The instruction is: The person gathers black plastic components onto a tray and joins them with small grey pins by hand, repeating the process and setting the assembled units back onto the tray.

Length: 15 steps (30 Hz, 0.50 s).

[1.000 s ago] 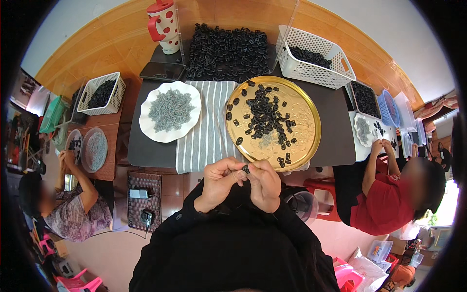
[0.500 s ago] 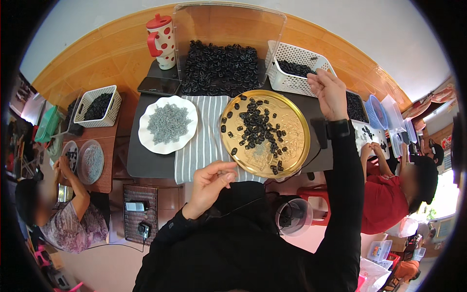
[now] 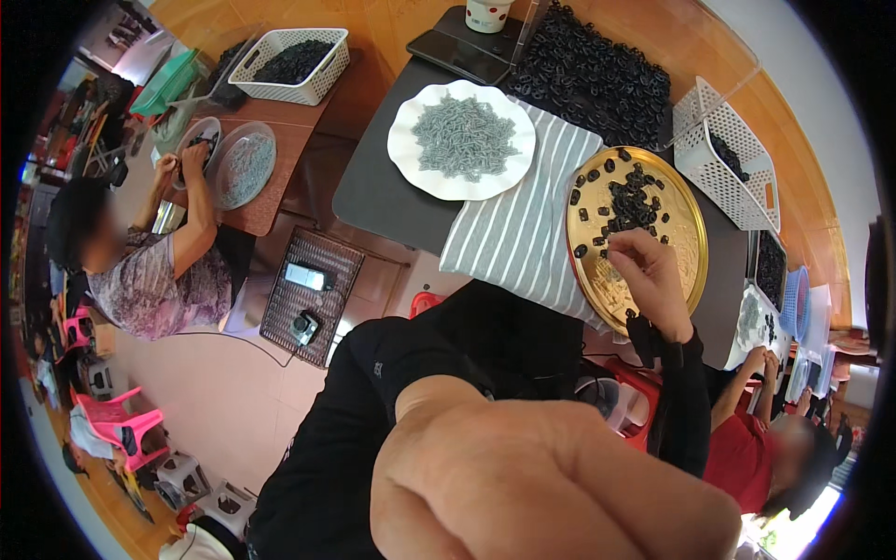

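Note:
My right hand (image 3: pixel 651 280) hovers over the near part of a round gold tray (image 3: pixel 698 198), its fingers curled toward the thumb. Whatever it may hold is too small to make out. Small black plastic pieces (image 3: pixel 635 198) lie heaped in the middle of the tray, with several scattered along its left side. Close to the camera, my left hand (image 3: pixel 551 485) looms very large, back side up, with its fingers hidden. Left of the tray, a scalloped white plate (image 3: pixel 407 140) bears a pile of small grey, spring-like pieces (image 3: pixel 464 136).
A striped grey cloth (image 3: pixel 509 219) lies between plate and tray. Behind are a phone (image 3: pixel 457 56), a spotted cup (image 3: pixel 487 13), a mass of black pieces (image 3: pixel 597 70) and a white basket (image 3: pixel 695 131). People sit at left (image 3: pixel 154 271) and right (image 3: pixel 761 457), their hands busy.
The view has swung leftward. My left hand has risen from beside the tray to close before the camera. My right hand has come from near the white basket to above the tray.

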### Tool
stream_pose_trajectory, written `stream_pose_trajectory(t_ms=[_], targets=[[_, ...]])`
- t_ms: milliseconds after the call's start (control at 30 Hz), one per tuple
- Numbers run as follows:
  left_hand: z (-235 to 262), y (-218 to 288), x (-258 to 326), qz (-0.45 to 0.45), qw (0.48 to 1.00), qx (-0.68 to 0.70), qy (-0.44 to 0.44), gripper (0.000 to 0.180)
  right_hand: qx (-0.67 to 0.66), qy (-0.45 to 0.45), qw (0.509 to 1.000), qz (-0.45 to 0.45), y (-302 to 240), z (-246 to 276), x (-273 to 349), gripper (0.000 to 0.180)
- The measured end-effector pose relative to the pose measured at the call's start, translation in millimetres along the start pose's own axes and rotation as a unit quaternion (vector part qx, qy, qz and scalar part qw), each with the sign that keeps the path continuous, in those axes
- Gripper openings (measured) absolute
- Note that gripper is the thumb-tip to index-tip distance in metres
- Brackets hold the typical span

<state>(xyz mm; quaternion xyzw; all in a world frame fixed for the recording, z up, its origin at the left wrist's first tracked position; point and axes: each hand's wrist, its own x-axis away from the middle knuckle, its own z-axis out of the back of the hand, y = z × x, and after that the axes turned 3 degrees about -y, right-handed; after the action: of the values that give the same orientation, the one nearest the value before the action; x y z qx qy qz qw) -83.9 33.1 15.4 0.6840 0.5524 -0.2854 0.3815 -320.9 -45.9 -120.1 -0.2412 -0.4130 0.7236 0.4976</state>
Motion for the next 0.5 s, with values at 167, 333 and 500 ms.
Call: stream_pose_trajectory(t_ms=[167, 333, 500], targets=[[2.2, -16.4, 25.6, -0.076, 0.995, 0.061, -0.005, 0.019, 0.012, -0.014, 1.000, 0.007, 6.7, -7.9, 8.6, 0.013], [80.6, 8.4, 83.8, 0.086, 0.992, -0.094, 0.026, 0.011, 0.245, 0.011, 0.959, 0.138, 10.6, -8.2, 7.2, 0.014], [95.0, 7.8, 137.3, 0.127, 0.929, -0.219, 0.269, 0.022, 0.327, 0.034, 0.919, 0.219, 7.7, -24.5, -4.0, 0.006]])
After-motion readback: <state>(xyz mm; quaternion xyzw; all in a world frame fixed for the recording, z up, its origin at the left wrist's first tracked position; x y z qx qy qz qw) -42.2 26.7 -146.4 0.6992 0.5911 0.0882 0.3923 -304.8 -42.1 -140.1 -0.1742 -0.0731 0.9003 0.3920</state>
